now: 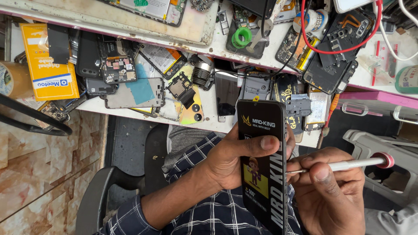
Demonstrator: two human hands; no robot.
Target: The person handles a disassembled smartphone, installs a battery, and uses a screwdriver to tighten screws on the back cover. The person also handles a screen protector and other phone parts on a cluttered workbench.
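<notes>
My left hand (235, 161) grips a black phone screen (262, 169) with a printed protective film, held upright on its long edge, thumb across its face. My right hand (328, 191) holds a thin silver tool with a red end cap (348, 165), its metal tip touching the right edge of the screen. Both hands are above my lap, below the front edge of the white workbench (209, 100).
The workbench is covered with opened phones, back covers (191, 109), circuit boards (117, 69), a yellow box (48, 65), a green tape roll (242, 37) and a red cable (335, 50). A black chair (100, 191) stands left, a grey stool (383, 143) right, on tiled floor.
</notes>
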